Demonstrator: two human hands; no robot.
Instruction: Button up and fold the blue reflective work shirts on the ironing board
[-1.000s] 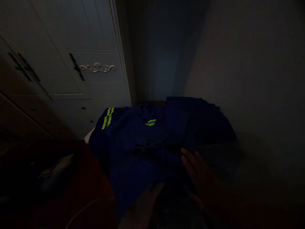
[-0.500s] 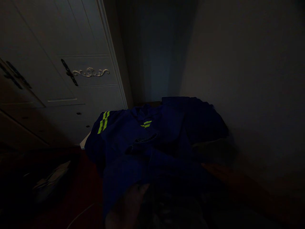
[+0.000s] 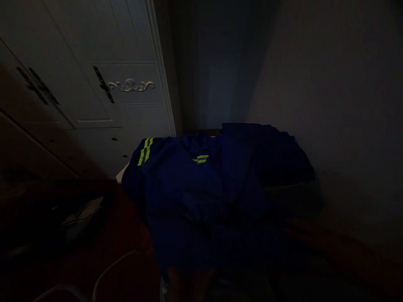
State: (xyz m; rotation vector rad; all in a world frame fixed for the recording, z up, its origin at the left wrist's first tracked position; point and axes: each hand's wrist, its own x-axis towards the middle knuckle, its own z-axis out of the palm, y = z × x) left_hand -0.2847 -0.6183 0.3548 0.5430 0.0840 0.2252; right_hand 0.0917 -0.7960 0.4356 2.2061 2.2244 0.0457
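A dark blue work jacket point(image 3: 201, 193) with yellow-green reflective strips lies spread out in front of me, its collar at the far side. One sleeve with strips hangs to the left, and a gathered cuff rests across the middle. My left hand point(image 3: 185, 285) is at the jacket's near edge, at the bottom of the view. It is too dark to see whether its fingers grip the cloth. At the jacket's right edge is my right hand point(image 3: 304, 233), its fingers seeming stretched out towards the cloth. Darkness hides most of both hands.
More dark blue folded cloth point(image 3: 277, 155) lies at the back right against the wall point(image 3: 346, 105). A white wardrobe point(image 3: 135, 117) with dark handles stands at the left. On the red floor are a pale cable point(image 3: 107, 270) and a dark bundle point(image 3: 82, 214).
The view has shifted, so everything appears further right. My left hand has moved lower, towards the near edge. The cuff on the jacket has come nearer and lies differently.
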